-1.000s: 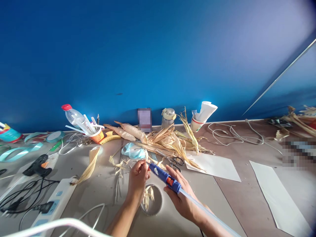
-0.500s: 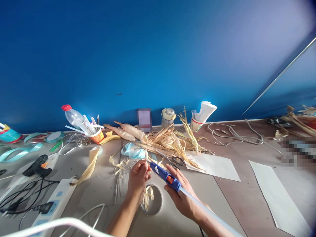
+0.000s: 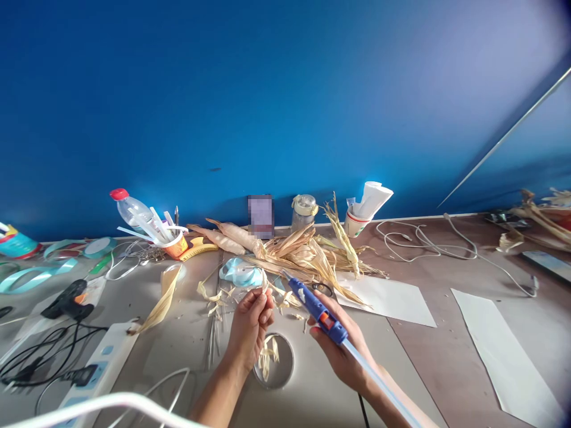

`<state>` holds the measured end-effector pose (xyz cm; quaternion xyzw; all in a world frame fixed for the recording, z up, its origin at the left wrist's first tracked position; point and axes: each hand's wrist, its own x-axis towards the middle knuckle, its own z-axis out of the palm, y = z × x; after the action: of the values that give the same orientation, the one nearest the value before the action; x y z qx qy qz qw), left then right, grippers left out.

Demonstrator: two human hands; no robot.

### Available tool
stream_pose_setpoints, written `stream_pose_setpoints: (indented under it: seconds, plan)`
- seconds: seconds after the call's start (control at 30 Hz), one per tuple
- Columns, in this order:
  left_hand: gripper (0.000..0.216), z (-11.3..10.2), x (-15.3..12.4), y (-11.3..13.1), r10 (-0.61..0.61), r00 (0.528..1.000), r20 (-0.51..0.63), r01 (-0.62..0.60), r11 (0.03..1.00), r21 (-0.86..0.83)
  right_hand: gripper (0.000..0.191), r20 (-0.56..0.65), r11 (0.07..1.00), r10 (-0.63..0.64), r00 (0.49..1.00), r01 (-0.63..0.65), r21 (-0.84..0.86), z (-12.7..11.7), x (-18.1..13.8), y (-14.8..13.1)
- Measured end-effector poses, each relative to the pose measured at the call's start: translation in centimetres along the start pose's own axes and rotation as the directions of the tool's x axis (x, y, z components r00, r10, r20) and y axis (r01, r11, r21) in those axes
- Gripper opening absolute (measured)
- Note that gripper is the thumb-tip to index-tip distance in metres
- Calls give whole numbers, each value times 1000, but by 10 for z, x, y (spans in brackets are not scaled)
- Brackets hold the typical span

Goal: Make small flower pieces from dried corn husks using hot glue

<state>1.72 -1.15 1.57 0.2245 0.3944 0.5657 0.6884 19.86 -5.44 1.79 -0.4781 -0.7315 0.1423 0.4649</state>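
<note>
My right hand (image 3: 341, 351) grips a blue glue gun (image 3: 314, 306) with an orange trigger; a clear glue stick (image 3: 377, 386) sticks out of its back. The nozzle points up and left, a little apart from my left hand. My left hand (image 3: 250, 324) is closed in a pinch on a small piece of dried corn husk (image 3: 264, 282) held upright. Both hands hover over a round hole in the table (image 3: 281, 362) with husk scraps in it.
A heap of dried corn husks (image 3: 307, 255) and scissors (image 3: 322, 289) lie just beyond the hands. Left: a black glue gun (image 3: 66, 300), power strip (image 3: 104, 362), cables, tape rolls, a cup of sticks (image 3: 172, 241), a bottle (image 3: 129, 208). Right: white paper sheets (image 3: 388, 300), a white cable (image 3: 428, 244).
My right hand has drawn the glue gun away to the right and tilted its nozzle up, off the husk piece. My left hand has stayed put with the husk.
</note>
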Motion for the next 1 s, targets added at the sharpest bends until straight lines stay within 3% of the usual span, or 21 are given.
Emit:
stream_pose_setpoints:
  seconds: [0.1, 0.23, 0.3, 0.43, 0.53, 0.7, 0.87, 1.0]
  plan:
    - [14, -1, -1, 1, -8, 1000, 11, 8, 1000, -22, 50, -47, 995, -5, 999, 1, -99, -13, -1, 7]
    - [11, -2, -1, 2, -10, 999, 33, 11, 999, -31, 69, -80, 975, 114, 990, -127, -180, -38, -11, 19]
    - [10, -3, -1, 2, -13, 999, 33, 15, 999, -47, 69, -101, 949, 126, 987, -150, -277, -52, -18, 29]
    - [12, -4, -1, 1, -16, 999, 41, 19, 998, -58, 63, -147, 783, 82, 986, -154, -602, -72, -31, 59]
    - [13, -4, 1, 1, -9, 998, 69, 13, 999, -49, 61, -104, 664, 179, 978, -199, -720, -74, -37, 81]
    - [13, -4, -1, 1, -3, 996, 86, 7, 999, -39, 57, 28, 585, 290, 957, -154, -796, -69, -43, 99]
    - [13, -3, -2, 2, -1, 995, 97, 5, 999, -41, 51, 70, 585, 355, 932, -163, -795, -75, -45, 101]
    - [13, -3, -1, 1, 12, 995, 99, -10, 1000, -29, 41, -29, 601, 358, 933, -254, -758, -80, -33, 83]
